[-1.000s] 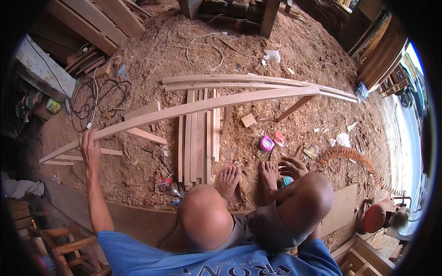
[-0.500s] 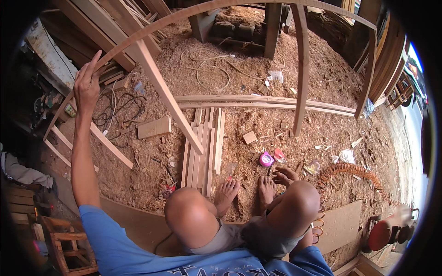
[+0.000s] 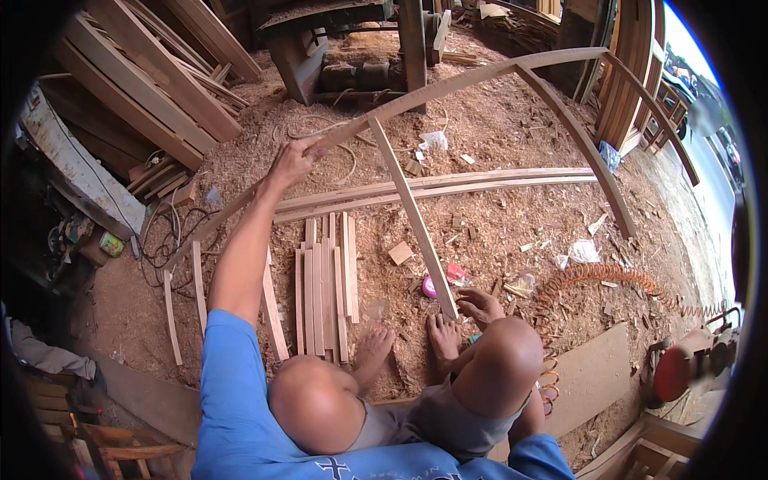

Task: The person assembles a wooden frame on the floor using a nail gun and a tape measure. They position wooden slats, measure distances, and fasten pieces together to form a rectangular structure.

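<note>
**Curved wooden frame held up over a sawdust floor**

We are sitting low, bare knees up, feet planted in coarse reddish sawdust. Our left hand (image 3: 292, 160) is reaching out at arm's length and clenching around the long, pale, bowed wooden rail (image 3: 480, 76), a thin arched strip of planed timber that is sweeping from lower left up across the yard and curving down on the right. A straight flat wooden slat (image 3: 412, 216) is hanging from that arch, slanting down so its lower end is landing just beside our right foot.

Our right hand (image 3: 484, 304) is resting low beside the right knee, fingers spread and loose above the sawdust, gripping nothing that we can see; it is lying near the slat's foot and a small round pink object (image 3: 430, 286).

On the ground ahead, a bundle of short narrow wooden strips (image 3: 324, 280) is lying side by side, smooth and light. Beyond it, two long curved wooden laths (image 3: 448, 186) are lying flat, touching each other. A rust-orange coiled hose (image 3: 616, 276) is snaking along on the right. Rough dark planks (image 3: 144, 88) are leaning stacked at upper left.
</note>
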The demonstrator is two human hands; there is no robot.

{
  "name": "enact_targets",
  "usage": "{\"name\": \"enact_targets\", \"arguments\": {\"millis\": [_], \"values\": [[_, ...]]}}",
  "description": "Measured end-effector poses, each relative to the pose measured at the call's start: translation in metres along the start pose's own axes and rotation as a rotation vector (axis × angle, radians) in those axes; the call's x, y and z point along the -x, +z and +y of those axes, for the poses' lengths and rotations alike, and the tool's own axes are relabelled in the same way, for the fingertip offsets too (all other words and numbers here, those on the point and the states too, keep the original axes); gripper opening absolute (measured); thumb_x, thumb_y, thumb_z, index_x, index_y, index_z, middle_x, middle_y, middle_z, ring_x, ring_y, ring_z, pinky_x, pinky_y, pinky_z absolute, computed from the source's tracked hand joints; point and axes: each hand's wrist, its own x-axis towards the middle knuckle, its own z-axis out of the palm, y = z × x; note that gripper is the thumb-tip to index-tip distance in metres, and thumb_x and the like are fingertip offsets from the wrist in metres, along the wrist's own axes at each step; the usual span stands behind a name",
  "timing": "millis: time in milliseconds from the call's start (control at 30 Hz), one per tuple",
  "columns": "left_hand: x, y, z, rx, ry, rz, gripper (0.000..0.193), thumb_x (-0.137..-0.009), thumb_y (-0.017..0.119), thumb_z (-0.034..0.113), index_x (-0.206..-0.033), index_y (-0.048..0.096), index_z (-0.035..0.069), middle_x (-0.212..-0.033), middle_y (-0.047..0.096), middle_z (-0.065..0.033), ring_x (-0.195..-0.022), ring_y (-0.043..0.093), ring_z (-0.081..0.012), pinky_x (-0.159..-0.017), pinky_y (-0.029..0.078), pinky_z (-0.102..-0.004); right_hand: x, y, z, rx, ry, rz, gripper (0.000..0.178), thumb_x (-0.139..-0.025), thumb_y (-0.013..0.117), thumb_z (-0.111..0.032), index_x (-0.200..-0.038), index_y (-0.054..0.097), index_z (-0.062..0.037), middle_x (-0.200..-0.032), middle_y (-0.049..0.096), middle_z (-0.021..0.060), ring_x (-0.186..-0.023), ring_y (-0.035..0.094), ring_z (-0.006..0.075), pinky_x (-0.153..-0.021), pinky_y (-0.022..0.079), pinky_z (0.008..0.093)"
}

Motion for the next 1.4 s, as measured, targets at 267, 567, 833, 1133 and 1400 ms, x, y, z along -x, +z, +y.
{"name": "enact_targets", "arguments": {"millis": [267,567,833,1133,1400], "values": [[-0.008,0.142,0.0,0.286,-0.099,-0.587,0.042,-0.094,0.067,0.043,-0.12,0.071,0.01,-0.094,0.075,-0.0072,-0.089,0.07,-0.015,-0.086,0.056,-0.0356,-0.043,-0.009,-0.043,0.324,0.009,-0.082,0.048,-0.095,0.067,-0.028,-0.133,0.06,0.0002,-0.119,0.07,0.0176,-0.106,0.07,0.0271,-0.089,0.056,0.0364],[0.043,0.227,0.013,0.338,-0.065,-1.029,0.034,-0.098,0.063,0.037,-0.114,0.073,0.009,-0.08,0.073,-0.0029,-0.072,0.065,-0.0124,-0.069,0.051,-0.0334,-0.052,0.013,-0.007,-0.039,0.185,-0.093,0.052,-0.1,0.063,-0.02,-0.143,0.044,0.0034,-0.128,0.062,0.017,-0.103,0.067,0.0213,-0.086,0.056,0.0334],[0.061,0.26,0.031,0.361,-0.062,-1.078,0.034,-0.1,0.059,0.037,-0.099,0.074,0.007,-0.068,0.065,-0.0034,-0.064,0.061,-0.0135,-0.058,0.048,-0.0347,-0.074,0.014,0.019,-0.733,0.297,0.164,0.06,-0.104,0.054,-0.023,-0.153,0.026,-0.0002,-0.139,0.051,0.0246,-0.112,0.064,0.035,-0.096,0.056,0.0463],[0.077,0.321,0.045,0.304,0.003,-0.963,0.037,-0.096,0.062,0.041,-0.123,0.072,0.017,-0.111,0.074,-0.0147,-0.101,0.069,-0.0254,-0.091,0.053,-0.0411,-0.133,0.02,0.059,-0.973,0.338,0.398,0.047,-0.109,0.04,-0.029,-0.143,0.032,0.0024,-0.142,0.044,0.0312,-0.124,0.056,0.0444,-0.104,0.052,0.0505],[0.062,0.349,0.032,0.39,-0.032,-0.963,0.034,-0.098,0.06,0.039,-0.118,0.074,0.016,-0.078,0.069,-0.0078,-0.075,0.064,-0.0192,-0.071,0.049,-0.0395,-0.168,0.01,0.085,-0.769,0.229,0.408,0.027,-0.102,0.058,-0.023,-0.11,0.049,0.0011,-0.112,0.062,0.0211,-0.106,0.067,0.039,-0.089,0.062,0.0503]]}}
